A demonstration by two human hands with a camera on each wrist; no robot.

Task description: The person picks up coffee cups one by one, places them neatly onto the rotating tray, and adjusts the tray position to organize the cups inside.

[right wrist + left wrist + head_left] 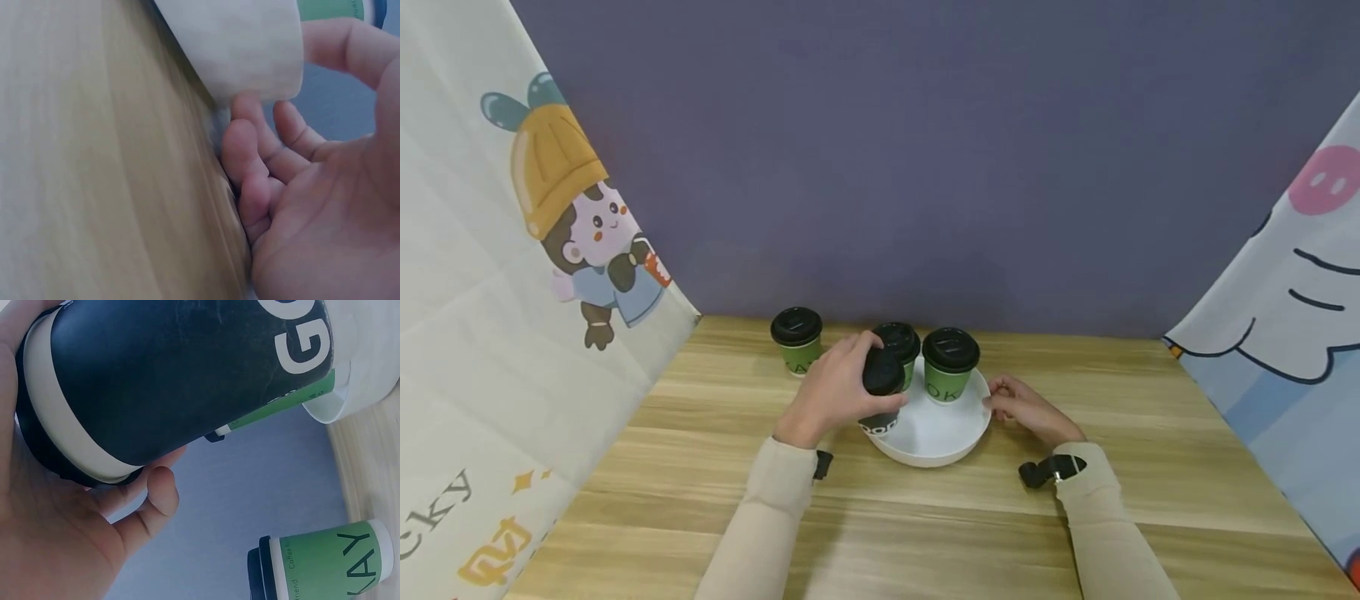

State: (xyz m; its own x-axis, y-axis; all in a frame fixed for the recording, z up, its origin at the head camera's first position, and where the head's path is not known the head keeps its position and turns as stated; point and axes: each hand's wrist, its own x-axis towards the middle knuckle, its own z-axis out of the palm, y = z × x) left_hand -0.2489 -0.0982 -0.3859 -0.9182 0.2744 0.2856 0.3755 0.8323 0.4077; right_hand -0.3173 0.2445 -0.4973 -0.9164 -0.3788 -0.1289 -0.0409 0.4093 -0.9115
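Note:
My left hand grips a black paper coffee cup around its dark lid, over the left side of a round white tray. In the left wrist view this black cup shows large white letters; whether its base touches the tray is unclear. Two green paper cups with black lids stand in the tray: a right one and one partly hidden behind my left hand, its lid showing. With its thumb over the edge and fingers outside, my right hand pinches the tray's right rim.
Another green lidded cup stands on the wooden table, left of the tray near the back edge. Behind the table rises a plain purple-grey panel. Printed cloths hang at the left and the right.

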